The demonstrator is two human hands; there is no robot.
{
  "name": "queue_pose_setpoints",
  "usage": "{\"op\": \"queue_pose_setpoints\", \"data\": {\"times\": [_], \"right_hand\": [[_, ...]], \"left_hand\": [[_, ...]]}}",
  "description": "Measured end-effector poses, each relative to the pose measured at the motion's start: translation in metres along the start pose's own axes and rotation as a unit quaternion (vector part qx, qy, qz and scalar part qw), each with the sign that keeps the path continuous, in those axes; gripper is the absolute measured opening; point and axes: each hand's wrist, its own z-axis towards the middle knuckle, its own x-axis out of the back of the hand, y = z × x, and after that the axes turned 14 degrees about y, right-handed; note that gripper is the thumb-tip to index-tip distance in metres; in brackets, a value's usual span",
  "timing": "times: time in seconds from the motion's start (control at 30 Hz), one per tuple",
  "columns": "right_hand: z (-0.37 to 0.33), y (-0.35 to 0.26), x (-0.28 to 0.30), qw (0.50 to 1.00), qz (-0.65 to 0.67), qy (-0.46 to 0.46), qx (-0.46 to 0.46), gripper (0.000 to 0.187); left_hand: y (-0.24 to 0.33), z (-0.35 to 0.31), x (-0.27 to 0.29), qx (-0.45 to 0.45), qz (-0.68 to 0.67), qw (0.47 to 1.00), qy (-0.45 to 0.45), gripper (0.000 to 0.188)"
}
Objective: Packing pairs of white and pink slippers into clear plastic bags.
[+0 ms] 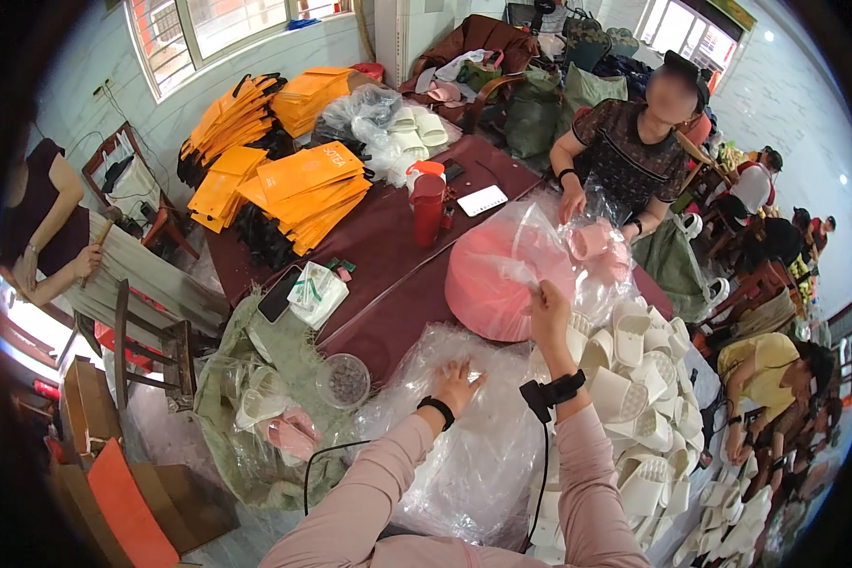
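My left hand (456, 386) lies with fingers spread on a stack of clear plastic bags (435, 464) in front of me. My right hand (549, 317) is raised in front of a round pink bundle (492, 275) in clear plastic, its fingers pinched together. What the pinch holds, if anything, is too small to make out. Beside my right forearm rises a heap of cream slippers (634, 379). Across the table another person (630, 156) handles pink slippers (596, 241) and clear plastic.
Piles of orange bags (303, 189) cover the far left of the dark red table (379, 317). A red tumbler (428, 208), a white phone (482, 200) and a round clear tub (343, 381) stand or lie on it. A green sack (222, 398) hangs at left.
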Motion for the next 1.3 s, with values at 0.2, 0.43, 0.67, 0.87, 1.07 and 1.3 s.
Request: {"op": "queue_pose_setpoints", "data": {"times": [0.2,0.43,0.67,0.87,1.07,1.3], "right_hand": [[-0.016,-0.015,0.006,0.999,0.007,-0.001,0.047,0.010],[-0.046,-0.011,-0.001,0.996,-0.041,-0.013,0.072,0.007],[-0.059,0.002,0.001,0.990,-0.062,0.037,0.118,0.005],[-0.056,-0.010,0.002,0.991,-0.102,0.067,0.063,0.006],[-0.101,-0.004,0.006,0.950,-0.259,-0.120,0.123,0.025],[-0.123,0.039,0.001,0.922,-0.334,-0.119,0.156,0.047]], "left_hand": [[0.001,0.015,0.015,-0.005,-0.017,0.997,-0.079,0.104],[0.003,0.016,0.020,0.007,-0.013,0.995,-0.097,0.062],[-0.006,0.011,0.054,-0.036,-0.034,0.986,-0.162,0.119],[-0.016,0.015,0.039,-0.051,-0.038,0.988,-0.141,0.129],[-0.019,0.014,0.028,-0.039,0.008,0.989,-0.141,0.120],[-0.018,0.020,0.035,-0.060,0.001,0.989,-0.137,0.107]]}}
